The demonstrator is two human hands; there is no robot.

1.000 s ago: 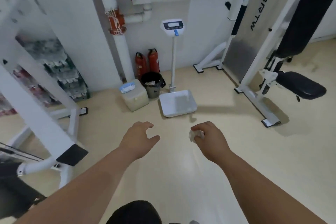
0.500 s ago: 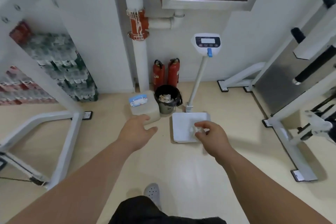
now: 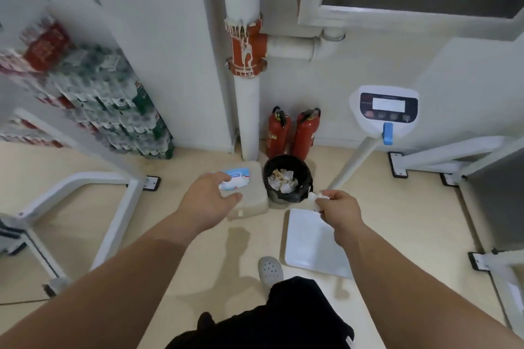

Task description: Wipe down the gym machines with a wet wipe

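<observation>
- Head view, nearest first: dark clothing (image 3: 272, 317) fills the bottom edge, with a pale perforated shoe (image 3: 270, 268) on the beige floor (image 3: 397, 221) just ahead of it.
- Both bare forearms reach forward and down.
- The right hand (image 3: 340, 210) pinches a small crumpled wet wipe (image 3: 313, 198) between thumb and fingers. The wipe sits just beside the rim of the bin, above the far corner of the white scale platform (image 3: 309, 241).
- The left hand (image 3: 209, 201) is over the near left part of a beige box (image 3: 252, 198). Its fingers are loosely extended with the thumb spread apart, and the fingertips overlap a blue-and-white wipe pack (image 3: 236, 177) lying on the box top. Whether they touch the pack cannot be told.
- A black-lined bin (image 3: 286, 198) stands just beside the box, to its right, with crumpled wipes inside.
- White machine frames stand on the floor at the left (image 3: 113, 221) and the right (image 3: 442, 156).
- Two red fire extinguishers (image 3: 292, 133) stand behind the bin against the wall, next to a white vertical pipe (image 3: 246, 110) with an orange fitting (image 3: 245, 45).
- The scale's display head (image 3: 385, 110) rises on a tilted pole at the right.
- Stacked bottle packs (image 3: 113, 105), blurred, sit by the wall at the left.
</observation>
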